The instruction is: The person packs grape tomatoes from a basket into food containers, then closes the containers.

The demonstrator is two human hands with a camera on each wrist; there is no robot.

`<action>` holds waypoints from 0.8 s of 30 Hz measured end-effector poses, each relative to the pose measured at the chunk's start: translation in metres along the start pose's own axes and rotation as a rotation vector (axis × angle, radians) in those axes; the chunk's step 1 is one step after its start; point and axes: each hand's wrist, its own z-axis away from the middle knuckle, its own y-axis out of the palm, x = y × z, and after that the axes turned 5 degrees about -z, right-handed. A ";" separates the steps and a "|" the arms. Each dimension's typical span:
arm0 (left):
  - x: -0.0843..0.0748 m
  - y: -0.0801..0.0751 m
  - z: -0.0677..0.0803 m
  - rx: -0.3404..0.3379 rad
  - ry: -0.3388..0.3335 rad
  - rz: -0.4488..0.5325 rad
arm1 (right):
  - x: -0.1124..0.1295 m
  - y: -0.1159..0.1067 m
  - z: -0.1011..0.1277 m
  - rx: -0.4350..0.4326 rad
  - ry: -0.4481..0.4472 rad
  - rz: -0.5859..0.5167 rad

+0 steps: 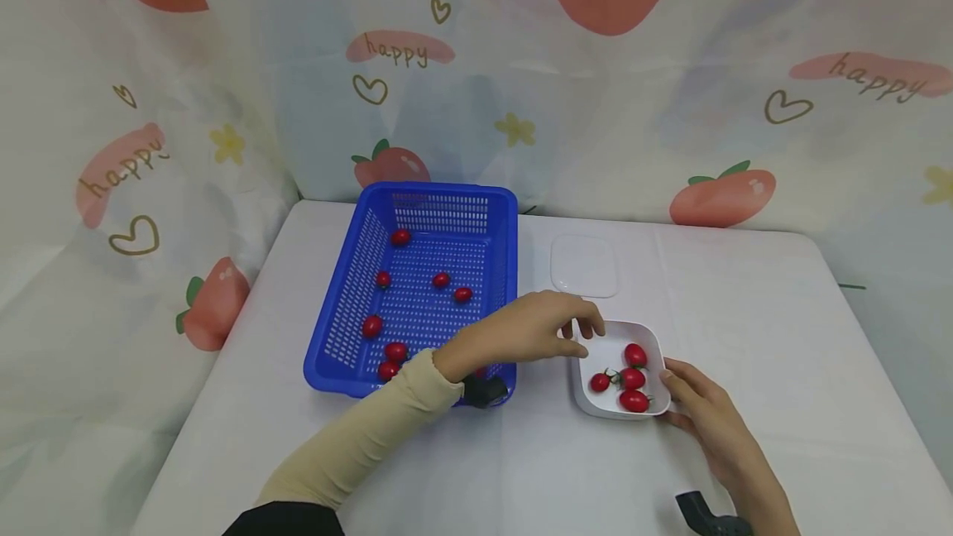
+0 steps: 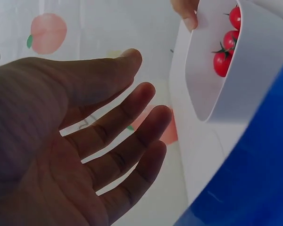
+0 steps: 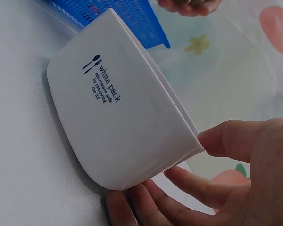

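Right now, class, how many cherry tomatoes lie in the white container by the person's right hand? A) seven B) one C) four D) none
C: the head view shows four red cherry tomatoes inside the white container, while the rest lie in the blue basket.

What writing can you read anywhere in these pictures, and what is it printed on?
"white pack": on the outer wall of the white container, under a spoon-and-fork sign.
"microwave safe by removing the lid": smaller print under it, only just readable.
"happy": on the printed curtain, repeated beside pink blobs, with hearts and strawberries.
Blue basket, flat white lid: no text seen.
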 end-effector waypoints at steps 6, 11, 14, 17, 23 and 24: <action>0.011 -0.012 0.013 -0.058 -0.038 0.024 | -0.002 0.000 0.000 -0.001 -0.018 -0.004; 0.024 -0.023 0.024 -0.102 -0.097 0.057 | -0.003 -0.001 0.001 -0.006 -0.021 0.007; 0.032 -0.027 0.032 -0.139 -0.141 0.057 | -0.003 -0.002 0.001 -0.008 -0.024 0.007; 0.041 -0.031 0.039 -0.175 -0.172 0.045 | -0.003 -0.002 0.000 -0.005 -0.021 0.001; 0.062 -0.039 0.053 -0.185 -0.217 -0.050 | -0.003 -0.001 0.000 -0.008 -0.016 0.005; 0.066 -0.040 0.055 -0.186 -0.223 -0.070 | -0.003 -0.001 0.000 -0.008 -0.020 0.007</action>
